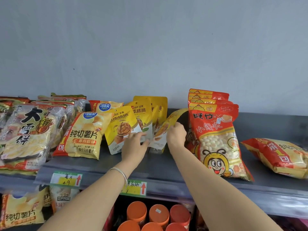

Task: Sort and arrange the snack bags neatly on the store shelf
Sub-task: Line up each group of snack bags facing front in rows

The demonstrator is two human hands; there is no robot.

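- Both hands work mid-shelf. The left hand (134,146) pinches the white lower edge of the middle walnut pouch (141,114). The right hand (176,136) grips a bent walnut pouch (162,129) whose top curls over above the knuckles.
- The yellow pouches stand leaning just beyond the fingertips, between the hands and the back wall. The front walnut pouch (119,127) tilts on the outer side of the left hand, just beside a potato chip bag (83,135).
- The row looks loosely propped. A sharp tug from the left hand would likely tip the leaning pouches forward over the wrist, toward the front lip of the shelf (166,165).
- The bent pouch is folded hard in the right hand. A tighter squeeze could crease it, and a looser one could let it spring free.
- The red bee-print bags (216,139) stand just outside the right forearm. A careless sweep of the arm could topple them toward the loose chip bag (280,155) lying farther out.
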